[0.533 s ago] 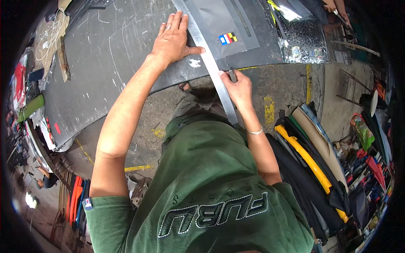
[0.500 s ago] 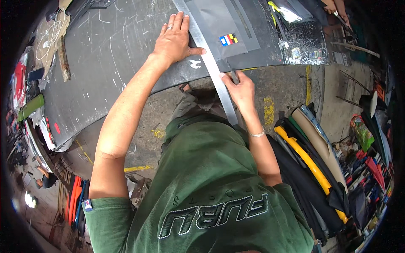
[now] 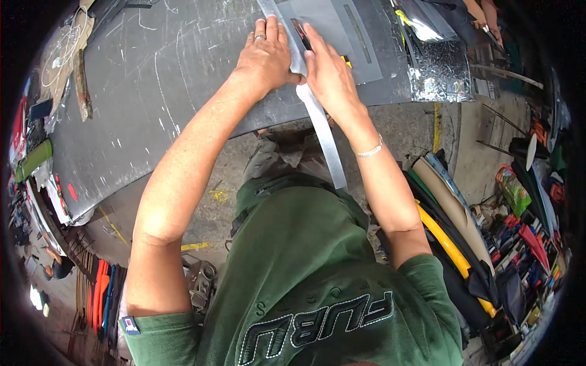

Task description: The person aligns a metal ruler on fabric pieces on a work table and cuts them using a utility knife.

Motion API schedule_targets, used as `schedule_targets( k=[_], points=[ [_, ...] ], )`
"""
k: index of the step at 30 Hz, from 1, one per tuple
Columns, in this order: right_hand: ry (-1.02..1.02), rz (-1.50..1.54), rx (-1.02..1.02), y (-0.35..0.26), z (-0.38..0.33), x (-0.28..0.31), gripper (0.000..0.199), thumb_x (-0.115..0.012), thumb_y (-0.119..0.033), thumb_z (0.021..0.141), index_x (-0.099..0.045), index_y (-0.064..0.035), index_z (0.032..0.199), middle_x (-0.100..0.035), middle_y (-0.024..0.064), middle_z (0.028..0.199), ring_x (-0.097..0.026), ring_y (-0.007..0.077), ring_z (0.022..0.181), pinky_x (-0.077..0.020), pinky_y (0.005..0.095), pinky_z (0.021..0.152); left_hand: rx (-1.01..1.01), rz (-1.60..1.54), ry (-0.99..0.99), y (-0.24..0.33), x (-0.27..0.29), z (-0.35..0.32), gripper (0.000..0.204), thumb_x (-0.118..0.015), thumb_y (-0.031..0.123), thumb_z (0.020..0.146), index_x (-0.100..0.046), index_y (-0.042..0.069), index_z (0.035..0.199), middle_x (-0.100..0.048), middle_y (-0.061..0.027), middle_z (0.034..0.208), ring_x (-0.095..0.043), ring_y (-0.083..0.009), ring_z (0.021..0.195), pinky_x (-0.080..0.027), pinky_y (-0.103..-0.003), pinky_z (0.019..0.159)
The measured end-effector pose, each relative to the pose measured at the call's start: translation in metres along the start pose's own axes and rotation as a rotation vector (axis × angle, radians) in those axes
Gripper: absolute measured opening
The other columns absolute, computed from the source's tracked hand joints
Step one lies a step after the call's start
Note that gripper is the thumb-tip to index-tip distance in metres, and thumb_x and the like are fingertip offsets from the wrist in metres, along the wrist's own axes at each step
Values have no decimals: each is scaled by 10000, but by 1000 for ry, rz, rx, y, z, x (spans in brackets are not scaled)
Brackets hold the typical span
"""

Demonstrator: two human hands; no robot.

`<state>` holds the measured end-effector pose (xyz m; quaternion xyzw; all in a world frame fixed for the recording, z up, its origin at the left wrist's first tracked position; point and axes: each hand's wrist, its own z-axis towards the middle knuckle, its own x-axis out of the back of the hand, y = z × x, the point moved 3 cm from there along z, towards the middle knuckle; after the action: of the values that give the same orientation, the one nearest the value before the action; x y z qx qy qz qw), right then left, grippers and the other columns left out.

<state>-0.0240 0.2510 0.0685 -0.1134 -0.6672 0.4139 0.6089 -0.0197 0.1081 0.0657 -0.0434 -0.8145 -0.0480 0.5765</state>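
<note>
A long metal straightedge (image 3: 323, 134) lies across the dark worktable (image 3: 195, 67), and its lower end sticks out past the near edge toward my body. My left hand (image 3: 265, 61) rests flat on it, fingers stretched forward and thumb against the strip. Just to the right, my right hand (image 3: 332, 73) is closed around a slim black and red cutter knife (image 3: 301, 35) that runs along the strip's right side. Under and beside that hand is a dark grey plastic-like sheet (image 3: 367, 68). The knife's tip and the edge beneath it are hard to make out.
Clear wrapped material (image 3: 439, 79) covers the table's right end. Another person's hands (image 3: 485, 21) work at the far right. Rolls of fabric, one yellow (image 3: 448, 244), lean at my right. A wooden stick (image 3: 82, 85) and a green roll (image 3: 35, 160) lie left.
My right hand, with the knife, has moved forward from the table's near edge, up alongside the straightedge. My left hand stays on the strip; the whole view has shifted slightly.
</note>
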Motion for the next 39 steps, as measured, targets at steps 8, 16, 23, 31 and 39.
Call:
schedule_targets(
  k=[8, 16, 23, 31, 39],
  points=[
    [-25, -85, 38, 8, 16, -13, 455, -530, -119, 1010, -495, -144, 1462, -660, 238, 1091, -681, 460, 892, -567, 527, 801, -39, -8, 57, -2, -8, 2, 1248, -791, 654, 737, -276, -179, 1511, -259, -347, 1602, -261, -484, 1505, -332, -503, 1211],
    [-72, -114, -15, 4, 17, -12, 460, -529, -136, 1014, -493, -173, 1472, -664, 225, 1102, -688, 449, 900, -571, 524, 809, -49, 7, 96, -2, -8, -2, 1198, -774, 647, 756, -312, -167, 1503, -275, -344, 1599, -280, -476, 1499, -348, -512, 1201],
    [-146, -116, -99, 2, 18, -9, 448, -494, -153, 1046, -476, -196, 1492, -662, 196, 1207, -665, 420, 1050, -539, 513, 917, -46, 10, 89, -2, -9, -2, 1195, -773, 649, 761, -309, -156, 1512, -263, -343, 1606, -273, -479, 1503, -341, -510, 1205],
    [-143, -125, -88, 1, 18, -8, 448, -495, -146, 1040, -483, -189, 1486, -656, 203, 1217, -654, 438, 1058, -534, 520, 921, -37, -10, 87, -2, -9, -2, 1192, -782, 635, 764, -299, -149, 1521, -255, -339, 1611, -268, -475, 1507, -327, -504, 1213],
    [-150, -133, -76, 0, 19, -8, 442, -491, -140, 1037, -490, -171, 1478, -656, 213, 1224, -649, 447, 1067, -533, 518, 932, -13, -54, 116, 0, -9, -3, 1189, -795, 619, 757, -303, -149, 1520, -266, -331, 1609, -273, -471, 1506, -333, -503, 1210]
  ],
)
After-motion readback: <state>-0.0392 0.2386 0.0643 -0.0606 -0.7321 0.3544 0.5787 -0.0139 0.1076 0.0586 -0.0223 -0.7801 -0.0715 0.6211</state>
